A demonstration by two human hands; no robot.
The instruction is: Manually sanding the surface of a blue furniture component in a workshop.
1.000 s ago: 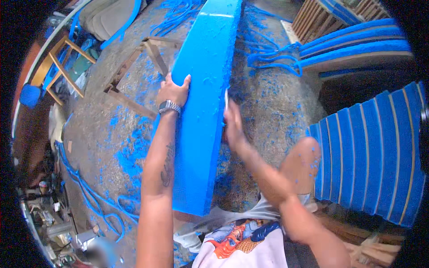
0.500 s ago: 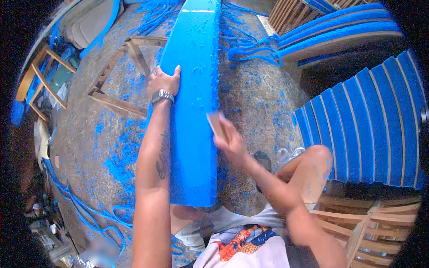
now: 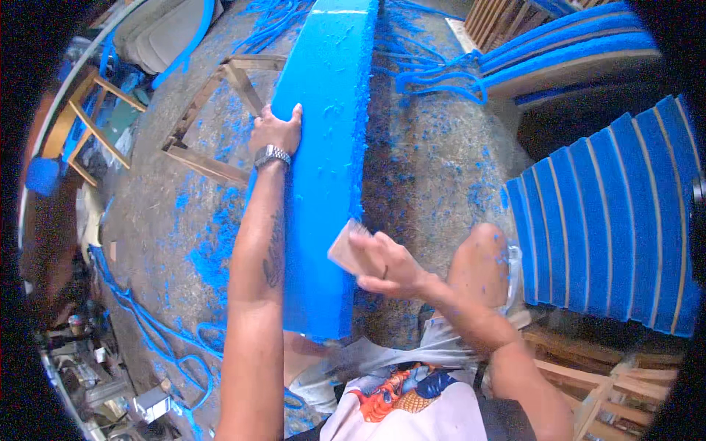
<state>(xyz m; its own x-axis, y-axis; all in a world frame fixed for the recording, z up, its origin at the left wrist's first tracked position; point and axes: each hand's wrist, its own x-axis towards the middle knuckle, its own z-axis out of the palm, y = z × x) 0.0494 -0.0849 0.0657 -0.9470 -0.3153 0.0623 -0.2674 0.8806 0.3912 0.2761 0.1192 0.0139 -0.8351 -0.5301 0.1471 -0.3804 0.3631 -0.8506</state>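
A long slab of bright blue foam (image 3: pixel 320 191) stretches away from me, its right edge rough with crumbs and its near part smoother. My left hand (image 3: pixel 277 132), a metal watch on the wrist, grips the slab's left edge with the thumb over the top face and the fingers partly hidden. A flat tan rectangular block (image 3: pixel 348 250) is held in my right hand (image 3: pixel 390 266), over the right edge of the slab near its close end. This block and hand are slightly blurred. I cannot tell whether the block's face touches the foam.
Blue-covered panels (image 3: pixel 603 213) stand in a row at the right, with stacked blue-edged boards (image 3: pixel 573 51) beyond. A wooden frame (image 3: pixel 209 163) lies left of the slab. Blue scraps and strips (image 3: pixel 441 77) litter the floor. Wooden slats (image 3: pixel 610 389) are at the lower right.
My right hand and the tan block have come nearer to me along the slab's right edge, and the block has turned flatter. The left hand keeps its hold. The view has shifted slightly.
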